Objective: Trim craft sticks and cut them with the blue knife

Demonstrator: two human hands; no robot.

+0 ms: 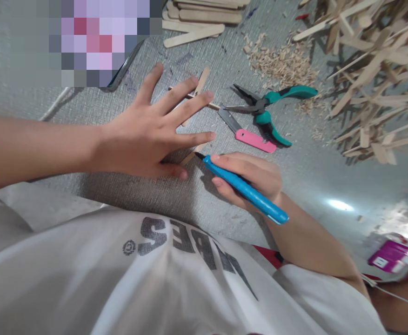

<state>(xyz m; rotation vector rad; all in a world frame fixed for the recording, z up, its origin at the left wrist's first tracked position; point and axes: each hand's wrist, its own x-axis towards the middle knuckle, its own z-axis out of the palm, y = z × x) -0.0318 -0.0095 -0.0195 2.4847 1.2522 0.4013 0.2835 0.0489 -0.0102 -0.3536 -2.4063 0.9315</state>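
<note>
Clenched right-hand grip (249, 179) on slim blue plastic craft knife (245, 190), tip just right of flat pale wooden stick (190, 157) pinned diagonally under splayed, released left hand (148, 135) at frame centre.

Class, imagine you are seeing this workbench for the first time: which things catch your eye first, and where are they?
At centre, the left hand lies spread flat over thin wooden sticks, while the right hand grips a blue craft knife, tip pointing at a stick by the thumb. Beyond them lie teal-handled pliers and a pink cutter; a tangle of stick offcuts fills the upper right.
</note>
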